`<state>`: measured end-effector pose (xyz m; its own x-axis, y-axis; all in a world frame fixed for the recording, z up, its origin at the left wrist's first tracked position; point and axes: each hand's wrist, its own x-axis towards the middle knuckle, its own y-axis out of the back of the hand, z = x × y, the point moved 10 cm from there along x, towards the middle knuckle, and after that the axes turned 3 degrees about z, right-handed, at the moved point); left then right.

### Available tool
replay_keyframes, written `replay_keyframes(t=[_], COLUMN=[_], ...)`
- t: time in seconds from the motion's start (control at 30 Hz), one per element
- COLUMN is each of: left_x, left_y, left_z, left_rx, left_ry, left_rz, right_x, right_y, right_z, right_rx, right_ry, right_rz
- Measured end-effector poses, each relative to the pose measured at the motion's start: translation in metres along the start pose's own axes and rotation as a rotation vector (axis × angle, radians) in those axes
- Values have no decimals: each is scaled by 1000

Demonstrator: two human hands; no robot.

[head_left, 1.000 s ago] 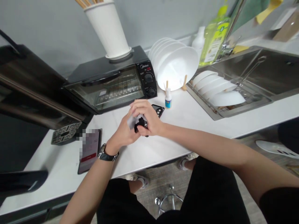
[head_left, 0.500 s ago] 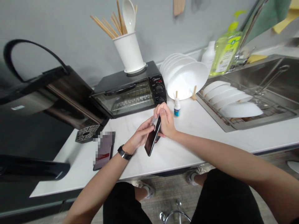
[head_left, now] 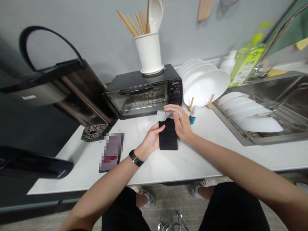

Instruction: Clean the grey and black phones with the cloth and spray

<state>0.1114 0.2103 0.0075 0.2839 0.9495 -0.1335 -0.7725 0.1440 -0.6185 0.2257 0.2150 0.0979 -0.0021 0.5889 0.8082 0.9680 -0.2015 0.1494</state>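
Observation:
A black phone is held above the white counter, its dark face turned towards me. My left hand grips its left edge, the thumb lying over the front. A small grey cloth lies across the phone's top end, under the fingers of my right hand, which press it against the phone. Just right of that hand stands a small white bottle with a blue label. Left of my left wrist a flat item, partly blurred out, rests on the counter.
Behind my hands is a black toaster oven with a white utensil cup on top. White plates stand in a rack beside it. A sink with bowls is at the right, a dark appliance at the left.
The phone has turned from a steep slant to face me squarely. My right hand has opened out from a bunched grip over the cloth. The view has shifted, so the counter objects appear further right.

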Motion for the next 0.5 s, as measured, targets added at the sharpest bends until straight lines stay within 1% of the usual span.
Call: replay_keyframes(t=[0.07,0.13,0.23,0.3,0.4,0.5], left_x=[0,0,1,2,2,2], left_y=[2,3,2,4,9,8], left_z=[-2,-6,-13,-12,-9,-15], left_rx=[-63,-116,-210,-259,-294,-328], left_ry=[-2,34,113,122,117,186], left_rz=[33,51,57,79,122,106], right_x=[1,0,-8,-16,-31,-55], right_y=[-7,-15,-31,-40,-51,-62], right_z=[6,16,26,29,21,-1], right_rx=[-51,-123,-208,-254,-343,-421], right_ry=[-9,-41,-76,-99,-90,6], right_rz=[-72,-141,-314,-419,-556,-717])
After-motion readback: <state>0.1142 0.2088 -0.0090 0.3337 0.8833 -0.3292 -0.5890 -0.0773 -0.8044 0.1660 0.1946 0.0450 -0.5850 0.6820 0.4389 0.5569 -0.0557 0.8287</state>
